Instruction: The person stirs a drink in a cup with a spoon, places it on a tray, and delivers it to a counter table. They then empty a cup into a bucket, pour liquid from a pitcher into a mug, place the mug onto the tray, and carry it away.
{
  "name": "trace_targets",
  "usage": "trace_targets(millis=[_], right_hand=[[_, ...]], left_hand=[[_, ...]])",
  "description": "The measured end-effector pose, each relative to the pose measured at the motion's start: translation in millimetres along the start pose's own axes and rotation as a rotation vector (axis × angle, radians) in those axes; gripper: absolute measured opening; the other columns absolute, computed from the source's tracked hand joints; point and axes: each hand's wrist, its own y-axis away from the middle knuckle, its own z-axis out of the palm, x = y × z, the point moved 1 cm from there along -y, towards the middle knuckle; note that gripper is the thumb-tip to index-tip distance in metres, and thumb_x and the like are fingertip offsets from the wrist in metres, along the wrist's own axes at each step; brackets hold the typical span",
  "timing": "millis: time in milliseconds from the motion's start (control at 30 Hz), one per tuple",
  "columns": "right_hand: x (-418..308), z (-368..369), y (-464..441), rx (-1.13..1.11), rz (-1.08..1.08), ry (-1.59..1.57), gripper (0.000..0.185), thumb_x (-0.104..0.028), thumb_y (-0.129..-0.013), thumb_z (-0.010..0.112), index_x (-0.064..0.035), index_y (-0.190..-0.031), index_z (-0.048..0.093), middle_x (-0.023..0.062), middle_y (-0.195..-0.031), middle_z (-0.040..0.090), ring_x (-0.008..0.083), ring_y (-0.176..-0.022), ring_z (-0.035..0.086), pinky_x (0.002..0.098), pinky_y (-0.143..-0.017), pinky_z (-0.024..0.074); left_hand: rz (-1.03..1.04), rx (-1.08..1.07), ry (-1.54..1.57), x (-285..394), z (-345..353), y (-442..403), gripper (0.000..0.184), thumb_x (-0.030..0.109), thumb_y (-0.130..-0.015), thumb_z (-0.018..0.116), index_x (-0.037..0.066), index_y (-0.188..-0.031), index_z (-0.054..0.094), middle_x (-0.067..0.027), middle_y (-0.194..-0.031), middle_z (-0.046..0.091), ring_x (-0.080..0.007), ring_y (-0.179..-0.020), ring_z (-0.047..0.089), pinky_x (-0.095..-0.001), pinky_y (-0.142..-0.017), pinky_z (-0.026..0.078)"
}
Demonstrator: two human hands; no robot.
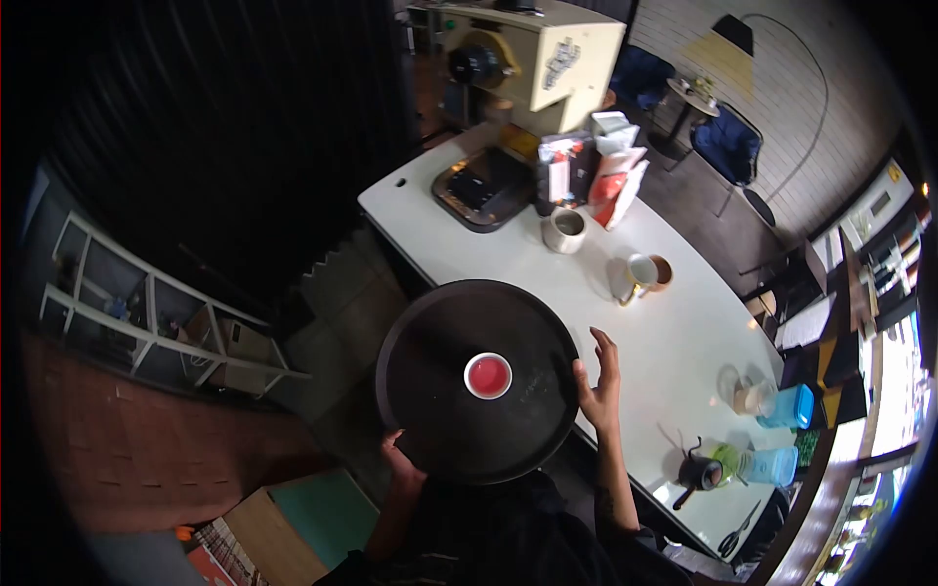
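A round black serving tray (445,420) is held in front of me, over the near edge of the white table. Near its middle stands a small white cup (489,376) with red liquid in it. My left hand (403,457) grips the tray's lower left rim; most of its fingers are hidden underneath. At the right rim is my right hand (601,383), fingers stretched out and apart, the thumb close to or touching the rim. I cannot tell whether that hand bears any weight.
On the white table (547,293) stand a cream-coloured machine (557,68), upright bags (616,181), a pale ceramic cup (565,230), two mugs (637,275), a dark long-handled pot (700,474), blue-lidded containers (787,406) and scissors (738,532). White-framed shelving (147,313) is at left.
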Motion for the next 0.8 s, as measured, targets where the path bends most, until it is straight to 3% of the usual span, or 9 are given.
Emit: trace_targets(millis=[67, 200, 233, 300, 367, 433, 467, 600, 800], right_hand=[[6.2, 28.1, -9.7, -0.009, 0.153, -0.301, 0.067, -0.035, -0.097, 0.064, -0.0002, -0.148, 0.038, 0.0206, -0.139, 0.052, 0.0294, -0.133, 0.048, 0.0397, -0.111, 0.0366], [-36.4, 83.4, -33.3, -0.204, 0.374, -0.817, 0.068, -0.024, -0.099, 0.062, -0.0071, -0.156, 0.028, 0.0188, -0.143, 0.050, 0.0246, -0.130, 0.052, 0.0361, -0.108, 0.0419], [-47.0, 97.6, -37.9, -0.226, 0.371, -0.825, 0.068, -0.024, -0.099, 0.062, -0.0071, -0.156, 0.028, 0.0188, -0.143, 0.050, 0.0246, -0.130, 0.052, 0.0361, -0.108, 0.0419], [-62.6, 125.0, -46.6, -0.264, 0.478, -0.882, 0.077, -0.024, -0.095, 0.066, 0.0000, -0.155, 0.024, 0.0249, -0.150, 0.040, 0.0328, -0.137, 0.044, 0.0434, -0.116, 0.0308], [-59.4, 156.7, -48.9, -0.309, 0.426, -0.844, 0.079, -0.019, -0.093, 0.069, 0.0027, -0.155, 0.024, 0.0235, -0.156, 0.030, 0.0327, -0.140, 0.039, 0.0409, -0.114, 0.0346], [-56.3, 192.1, -52.3, -0.286, 0.394, -0.806, 0.070, -0.007, -0.096, 0.063, -0.0052, -0.156, 0.027, 0.0191, -0.141, 0.053, 0.0245, -0.123, 0.058, 0.0358, -0.102, 0.0489], [-59.5, 205.1, -53.1, -0.260, 0.405, -0.773, 0.063, -0.006, -0.096, 0.062, -0.0019, -0.153, 0.033, 0.0174, -0.138, 0.056, 0.0231, -0.121, 0.059, 0.0346, -0.101, 0.0493], [-46.3, 261.3, -67.4, -0.199, 0.471, -0.697, 0.049, -0.006, -0.098, 0.060, 0.0036, -0.144, 0.045, 0.0137, -0.128, 0.063, 0.0201, -0.116, 0.061, 0.0320, -0.098, 0.0499], [-66.9, 331.8, -138.2, -0.179, 0.521, -0.726, 0.044, -0.010, -0.102, 0.055, 0.0023, -0.143, 0.047, 0.0148, -0.127, 0.064, 0.0205, -0.113, 0.063, 0.0311, -0.095, 0.0506]], left_hand=[[0.021, -0.001, 0.057, 23.0, 10.4, 4.1, 0.050, 0.034, -0.085, 0.051, -0.002, -0.118, 0.063, -0.0161, -0.118, 0.068, -0.0344, -0.106, 0.066, -0.0464, -0.097, 0.052], [0.062, -0.051, 0.167, 71.1, 12.8, -0.5, 0.048, 0.026, -0.081, 0.058, 0.000, -0.122, 0.062, -0.0150, -0.118, 0.069, -0.0355, -0.103, 0.067, -0.0468, -0.095, 0.054], [0.053, -0.047, 0.183, 83.7, 7.1, -1.3, 0.047, 0.025, -0.082, 0.058, 0.000, -0.121, 0.063, -0.0148, -0.117, 0.069, -0.0354, -0.103, 0.067, -0.0464, -0.095, 0.054], [0.081, -0.038, 0.189, 112.5, 0.6, -2.1, 0.046, 0.026, -0.083, 0.058, -0.001, -0.120, 0.063, -0.0148, -0.117, 0.069, -0.0347, -0.103, 0.067, -0.0461, -0.095, 0.053], [0.088, -0.053, 0.178, 143.4, -6.6, -10.4, 0.045, 0.028, -0.087, 0.058, -0.001, -0.120, 0.063, -0.0147, -0.118, 0.068, -0.0335, -0.104, 0.066, -0.0453, -0.095, 0.053], [0.078, -0.079, 0.150, 176.0, -15.1, -23.0, 0.044, 0.030, -0.090, 0.057, -0.002, -0.120, 0.063, -0.0146, -0.118, 0.068, -0.0323, -0.106, 0.066, -0.0446, -0.096, 0.052], [0.057, -0.098, 0.132, 191.1, -20.5, -29.6, 0.044, 0.031, -0.092, 0.057, -0.002, -0.120, 0.063, -0.0146, -0.118, 0.068, -0.0317, -0.106, 0.066, -0.0443, -0.096, 0.052], [0.095, -0.034, 0.058, 250.5, 19.4, -54.7, 0.042, 0.032, -0.097, 0.055, -0.002, -0.120, 0.063, -0.0140, -0.120, 0.067, -0.0296, -0.108, 0.065, -0.0432, -0.098, 0.050], [0.187, 0.094, 0.020, 324.0, 49.2, -139.7, 0.034, 0.023, -0.100, 0.052, 0.000, -0.123, 0.062, -0.0124, -0.120, 0.067, -0.0273, -0.109, 0.064, -0.0409, -0.099, 0.049]])
